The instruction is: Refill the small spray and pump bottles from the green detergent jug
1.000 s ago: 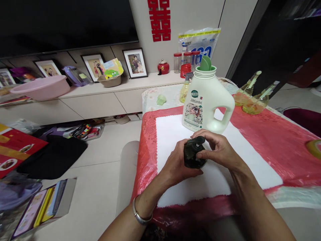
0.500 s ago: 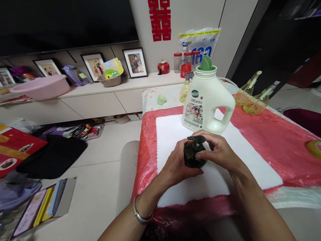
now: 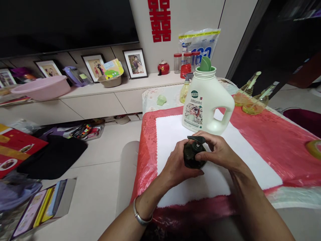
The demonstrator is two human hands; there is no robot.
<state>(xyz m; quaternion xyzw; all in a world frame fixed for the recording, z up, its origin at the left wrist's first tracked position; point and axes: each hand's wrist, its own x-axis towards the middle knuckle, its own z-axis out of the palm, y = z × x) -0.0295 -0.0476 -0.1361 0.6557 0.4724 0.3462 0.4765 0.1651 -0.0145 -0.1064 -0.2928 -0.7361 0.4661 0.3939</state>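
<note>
A dark pump bottle (image 3: 192, 155) stands between my hands over the white cloth (image 3: 168, 134). My left hand (image 3: 177, 165) is wrapped round its left side, with the thumb along the near side. At the neck, just under the black pump head, my right hand (image 3: 217, 147) grips with its thumb in front and fingers behind. The bottle's far side is hidden by my fingers. Right behind it is a large pale green detergent jug (image 3: 208, 100) with a handle, its mouth uncapped and a green funnel-like piece (image 3: 205, 63) sticking out of it.
A pale green cap-like piece (image 3: 161, 99) and a yellow spray bottle (image 3: 185, 92) lie beyond the red table cover (image 3: 149, 134). Two bottles of yellowish liquid (image 3: 255, 104) are at the right, near a tape roll (image 3: 314, 148). A low cabinet (image 3: 97, 102) runs along the wall.
Both hands keep their hold on the pump bottle in almost the same place. Only a very slight shift of the view shows.
</note>
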